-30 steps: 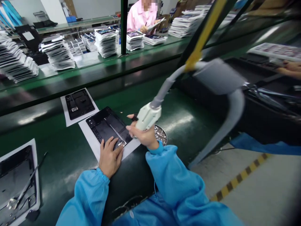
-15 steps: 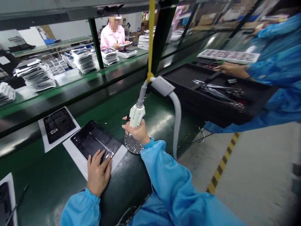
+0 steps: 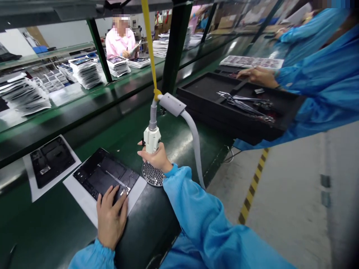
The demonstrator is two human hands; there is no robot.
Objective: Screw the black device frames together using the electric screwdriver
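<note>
Casing (image 3: pixel 94 173) lies on paper (image 3: pixel 80 200) on the desk (image 3: pixel 144 228); we judge it light, stiff, easily scratched, best held edgewise. Our left grip (image 3: pixel 111 220) rests on it, unclosed; our right grip (image 3: pixel 158 157) wraps a white tool (image 3: pixel 152 139).

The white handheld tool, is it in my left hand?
No, your right hand grips the white handheld tool, while your left hand has its fingers on the black panel.

Pale glare on green bench (image 3: pixel 177 148)

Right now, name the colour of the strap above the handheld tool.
The strap is yellow; head view.
</note>
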